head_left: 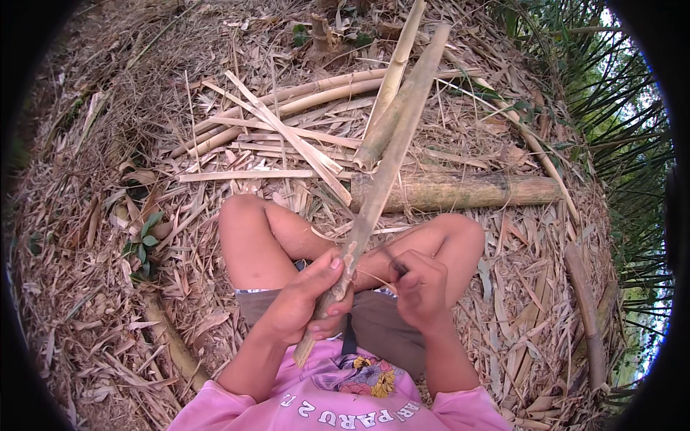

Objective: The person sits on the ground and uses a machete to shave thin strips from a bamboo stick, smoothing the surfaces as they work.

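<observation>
My left hand (305,298) is closed around the lower part of a long split bamboo strip (384,176). The strip slants from my lap up and away to the right, and pale scraped patches show on it just above my thumb. To the right of the strip, my right hand (422,291) is closed on a dark, thin knife-like tool (397,266), smeared by motion. A thin curled shaving (376,279) spans the gap between the strip and my right hand.
Beyond my crossed legs lies a thick bamboo log (467,192), with split bamboo pieces (392,79) leaning across it. Several pale strips (287,133) lie to its left. Dry leaves cover the ground. A bamboo pole (586,316) lies at right, a leafy seedling (146,241) at left.
</observation>
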{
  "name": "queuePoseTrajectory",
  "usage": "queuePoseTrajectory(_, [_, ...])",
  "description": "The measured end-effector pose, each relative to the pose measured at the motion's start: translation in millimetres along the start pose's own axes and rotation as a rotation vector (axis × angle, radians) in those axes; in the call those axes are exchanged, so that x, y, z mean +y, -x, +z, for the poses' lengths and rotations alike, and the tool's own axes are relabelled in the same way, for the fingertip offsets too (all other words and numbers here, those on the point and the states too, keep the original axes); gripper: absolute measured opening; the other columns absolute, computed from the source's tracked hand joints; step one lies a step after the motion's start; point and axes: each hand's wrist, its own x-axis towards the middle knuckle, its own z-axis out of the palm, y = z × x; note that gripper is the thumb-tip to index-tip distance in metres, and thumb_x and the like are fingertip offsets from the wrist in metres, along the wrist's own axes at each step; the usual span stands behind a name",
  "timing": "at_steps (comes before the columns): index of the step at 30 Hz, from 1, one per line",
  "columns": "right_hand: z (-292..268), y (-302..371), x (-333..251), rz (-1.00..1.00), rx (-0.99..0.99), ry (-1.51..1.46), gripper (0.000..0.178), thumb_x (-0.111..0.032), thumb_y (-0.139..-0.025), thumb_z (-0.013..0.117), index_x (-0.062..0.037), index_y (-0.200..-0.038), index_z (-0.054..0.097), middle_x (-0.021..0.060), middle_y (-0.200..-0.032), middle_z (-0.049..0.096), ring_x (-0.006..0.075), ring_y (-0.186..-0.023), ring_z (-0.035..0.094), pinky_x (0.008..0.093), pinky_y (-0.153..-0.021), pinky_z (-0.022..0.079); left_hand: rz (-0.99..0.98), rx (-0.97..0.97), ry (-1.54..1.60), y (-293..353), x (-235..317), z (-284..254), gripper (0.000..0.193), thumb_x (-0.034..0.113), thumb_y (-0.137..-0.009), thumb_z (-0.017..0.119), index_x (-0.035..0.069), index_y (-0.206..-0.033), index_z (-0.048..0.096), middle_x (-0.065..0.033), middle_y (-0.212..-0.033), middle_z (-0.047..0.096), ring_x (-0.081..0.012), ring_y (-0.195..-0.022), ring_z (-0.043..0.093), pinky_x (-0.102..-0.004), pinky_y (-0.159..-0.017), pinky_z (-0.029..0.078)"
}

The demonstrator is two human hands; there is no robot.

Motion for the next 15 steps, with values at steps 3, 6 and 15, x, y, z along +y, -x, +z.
queuePoseTrajectory(3, [7,-7,-15,-0.109,-0.053,0.104,0.059,-0.059,-0.095,0.051,-0.0026,-0.084,0.065,0.0122,-0.069,0.060,0.0300,-0.061,0.063,0.0352,-0.056,0.050,0.003,0.031,-0.043,0,-5,5,0.047,0.044,-0.108,0.031,0.007,-0.091,0.052,-0.0007,-0.057,0.041,-0.0075,-0.036,0.033,-0.0238,-0.033,0.029])
queuePoseTrajectory(6, [11,-5,-15,-0.126,-0.104,0.189,0.062,-0.065,-0.092,0.050,-0.0050,-0.081,0.064,0.0094,-0.069,0.060,0.0286,-0.060,0.063,0.0387,-0.055,0.047,-0.040,0.032,-0.051,-1,-14,2,0.047,0.045,-0.108,0.031,0.007,-0.089,0.052,0.0005,-0.054,0.039,-0.0079,-0.036,0.033,-0.0236,-0.033,0.029])
queuePoseTrajectory(15, [9,-11,-15,-0.365,-0.098,0.489,0.075,-0.080,-0.084,0.041,-0.0075,-0.073,0.058,0.0058,-0.062,0.053,0.0230,-0.052,0.056,0.0395,-0.055,0.036,0.029,0.139,-0.166,3,-25,8,0.059,0.054,-0.106,0.024,0.009,-0.078,0.049,0.0038,-0.047,0.031,-0.0065,-0.033,0.026,-0.0229,-0.030,0.020])
